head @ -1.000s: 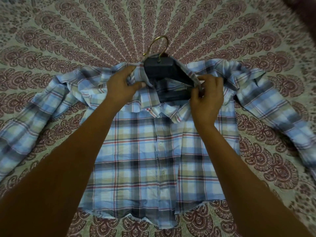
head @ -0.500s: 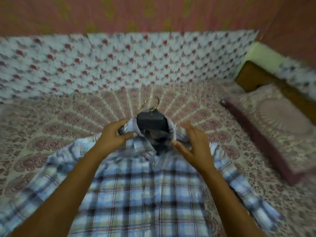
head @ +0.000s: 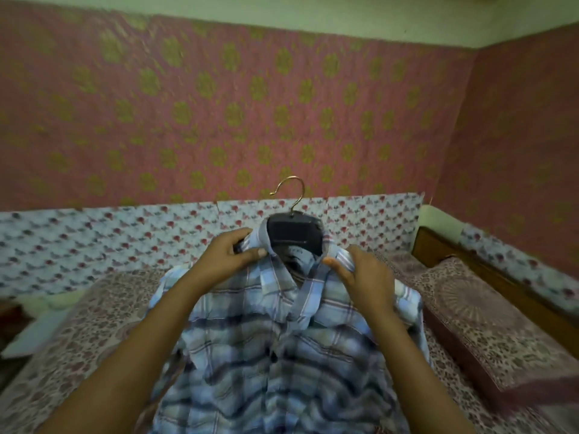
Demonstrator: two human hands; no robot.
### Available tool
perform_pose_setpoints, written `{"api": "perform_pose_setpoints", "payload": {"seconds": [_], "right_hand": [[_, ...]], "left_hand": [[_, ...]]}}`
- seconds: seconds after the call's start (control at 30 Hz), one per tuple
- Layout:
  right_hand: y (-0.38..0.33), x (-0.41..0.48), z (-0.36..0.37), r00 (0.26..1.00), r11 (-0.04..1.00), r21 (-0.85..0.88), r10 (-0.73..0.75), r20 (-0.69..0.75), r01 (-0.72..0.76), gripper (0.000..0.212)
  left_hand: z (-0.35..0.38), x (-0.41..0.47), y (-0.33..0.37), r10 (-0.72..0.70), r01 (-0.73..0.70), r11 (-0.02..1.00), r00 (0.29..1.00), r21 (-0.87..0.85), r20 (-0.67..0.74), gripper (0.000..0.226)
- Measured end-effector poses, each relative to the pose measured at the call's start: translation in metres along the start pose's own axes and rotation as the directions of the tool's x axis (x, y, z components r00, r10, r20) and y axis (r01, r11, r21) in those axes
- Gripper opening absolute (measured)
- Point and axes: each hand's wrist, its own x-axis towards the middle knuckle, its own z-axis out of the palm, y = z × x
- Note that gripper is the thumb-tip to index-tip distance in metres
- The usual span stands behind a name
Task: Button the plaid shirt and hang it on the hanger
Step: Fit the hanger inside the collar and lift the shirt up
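The blue plaid shirt (head: 275, 349) is buttoned down its front and hangs lifted in front of me on a dark hanger (head: 294, 234) whose brass hook (head: 289, 192) sticks up above the collar. My left hand (head: 230, 256) pinches the left side of the collar, thumb on top. My right hand (head: 365, 278) grips the right side of the collar and shoulder. The hanger's arms are hidden inside the shirt. The shirt's lower part drapes down between my forearms.
A bed with a maroon patterned sheet (head: 103, 311) lies under the shirt. A patterned pillow (head: 488, 321) sits at the right by a wooden headboard (head: 445, 249). A floral cloth (head: 94, 239) lines the pink wallpapered wall (head: 219, 104) behind.
The shirt on its hanger has been raised off the bed sheet and held upright. My view has tilted up from the bed to the wall. Both hands stay at the collar.
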Motion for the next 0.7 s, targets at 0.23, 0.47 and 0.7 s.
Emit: {"api": "perform_pose_setpoints", "payload": {"seconds": [0.23,0.47,0.7], "right_hand": [[-0.045,0.023,-0.084,0.999,0.987,-0.156,0.017,-0.036,-0.022,0.112],[-0.07,0.046,-0.135,0.997,0.979,-0.191,0.061,-0.042,-0.068,0.095],[-0.085,0.062,-0.143,0.987,0.962,-0.252,0.07,-0.145,-0.105,0.093]], "left_hand": [[-0.046,-0.02,0.063,0.046,-0.012,0.967,0.991,0.253,-0.128,0.049],[-0.095,-0.03,0.066,0.053,-0.02,0.926,0.995,0.378,-0.079,0.076],[-0.147,-0.04,0.042,0.032,-0.026,0.995,0.997,0.101,-0.065,0.026]]}}
